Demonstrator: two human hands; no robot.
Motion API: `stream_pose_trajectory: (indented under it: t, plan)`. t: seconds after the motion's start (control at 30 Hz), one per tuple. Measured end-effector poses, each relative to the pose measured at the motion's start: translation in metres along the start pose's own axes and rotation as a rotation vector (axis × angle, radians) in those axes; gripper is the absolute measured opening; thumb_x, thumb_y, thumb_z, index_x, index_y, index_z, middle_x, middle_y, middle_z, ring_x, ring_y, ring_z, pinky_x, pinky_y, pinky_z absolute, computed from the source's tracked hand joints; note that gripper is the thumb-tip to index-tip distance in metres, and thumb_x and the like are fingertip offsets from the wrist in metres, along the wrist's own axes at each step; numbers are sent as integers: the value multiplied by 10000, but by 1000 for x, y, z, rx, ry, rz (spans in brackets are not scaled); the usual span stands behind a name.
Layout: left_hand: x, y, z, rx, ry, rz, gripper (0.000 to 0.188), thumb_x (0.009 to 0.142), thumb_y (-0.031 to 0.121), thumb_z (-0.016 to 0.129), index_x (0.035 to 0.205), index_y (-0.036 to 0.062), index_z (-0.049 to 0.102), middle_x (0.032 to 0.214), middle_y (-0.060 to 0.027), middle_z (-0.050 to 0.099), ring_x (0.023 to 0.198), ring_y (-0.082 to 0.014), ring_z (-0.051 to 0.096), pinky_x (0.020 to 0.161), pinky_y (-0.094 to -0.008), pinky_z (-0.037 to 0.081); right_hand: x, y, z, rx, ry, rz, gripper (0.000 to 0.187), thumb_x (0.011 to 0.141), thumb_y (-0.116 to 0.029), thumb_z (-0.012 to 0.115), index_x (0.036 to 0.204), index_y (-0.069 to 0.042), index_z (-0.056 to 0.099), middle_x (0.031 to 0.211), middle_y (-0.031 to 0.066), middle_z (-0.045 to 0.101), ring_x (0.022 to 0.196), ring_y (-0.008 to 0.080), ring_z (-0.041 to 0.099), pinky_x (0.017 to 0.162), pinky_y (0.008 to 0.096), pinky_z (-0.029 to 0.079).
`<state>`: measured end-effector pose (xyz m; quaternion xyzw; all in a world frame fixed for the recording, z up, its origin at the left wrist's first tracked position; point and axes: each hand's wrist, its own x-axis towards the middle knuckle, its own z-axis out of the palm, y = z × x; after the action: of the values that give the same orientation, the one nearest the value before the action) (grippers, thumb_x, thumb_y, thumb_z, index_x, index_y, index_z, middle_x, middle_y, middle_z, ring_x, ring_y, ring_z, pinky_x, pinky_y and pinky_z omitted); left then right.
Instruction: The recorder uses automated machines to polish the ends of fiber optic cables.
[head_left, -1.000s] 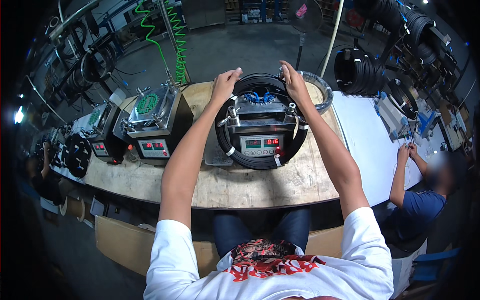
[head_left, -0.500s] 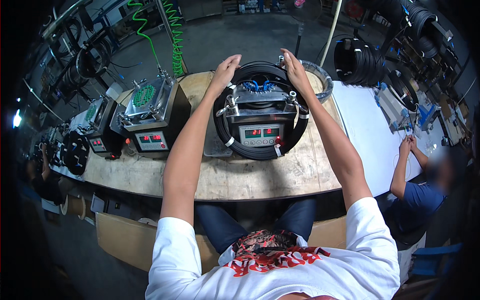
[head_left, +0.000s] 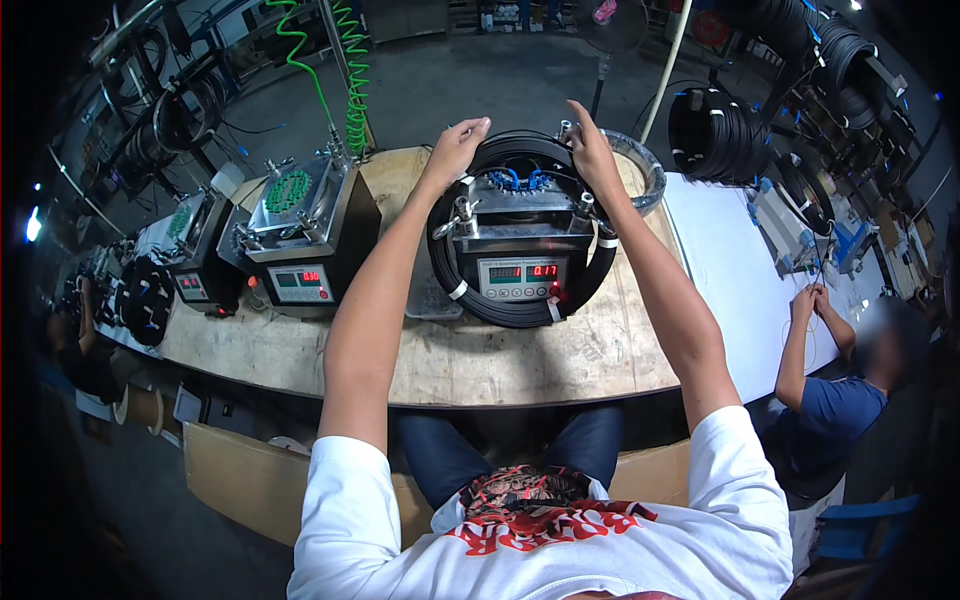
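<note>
A large coil of black cable (head_left: 585, 283) hangs around a boxy polishing machine (head_left: 470, 245) with a metal top plate and a lit red display. Several blue connectors (head_left: 520, 180) sit in a ring on the plate, with cable leading off them. My left hand (head_left: 457, 150) is at the coil's upper left, its fingers stretched out toward the right. At the upper right, my right hand (head_left: 592, 152) has its fingers extended, the index pointing up beside a metal clamp post. Both hands are by the coil's far rim; firm contact cannot be made out.
Two similar machines (head_left: 305, 250) with green connectors stand to the left on the wooden table (head_left: 470, 370). A clear-wrapped hose coil (head_left: 648, 175) lies behind my right arm. At right, a person in a blue shirt (head_left: 840, 405) handles thin cable at a white table (head_left: 705, 240). Green spiral hoses (head_left: 355, 100) hang behind.
The display on the machine before me shows different digits. My left hand has shifted slightly to the right along the coil's far rim. My right hand stays nearly in place.
</note>
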<state>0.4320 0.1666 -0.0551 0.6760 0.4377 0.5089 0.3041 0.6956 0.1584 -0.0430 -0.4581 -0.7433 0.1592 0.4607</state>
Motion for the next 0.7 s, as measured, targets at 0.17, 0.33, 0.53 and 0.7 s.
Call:
stream_pose_trajectory:
  t: [0.17,0.33,0.53,0.7]
  plan:
    - [-4,11,-3,41,32,-101,672,1031,580,397,1200,-5,683,1042,-194,726,1007,-249,668,950,-351,466,-6,-8,-1,131,85,63,435,1081,-290,426,1460,-77,414,852,166,628,837,273,638,820,399,489]
    - [-5,18,-3,111,85,-148,790,1015,661,300,1156,-4,704,1016,-204,726,1006,-289,671,973,-378,441,-2,0,-1,195,56,54,470,1093,-366,386,1453,-67,426,842,129,601,852,226,606,836,364,476]
    - [-2,6,-2,58,62,-45,723,1029,610,360,1172,-16,692,1027,-197,722,987,-268,685,950,-367,467,-3,4,2,278,92,4,481,1094,-362,383,1451,-44,436,881,131,626,894,215,608,863,346,475]
    - [-3,5,1,51,22,34,638,1044,536,423,1215,-31,661,1061,-184,716,974,-232,689,916,-340,496,-3,6,-1,306,42,20,511,1095,-394,362,1451,-41,465,894,134,646,901,213,620,875,344,476]
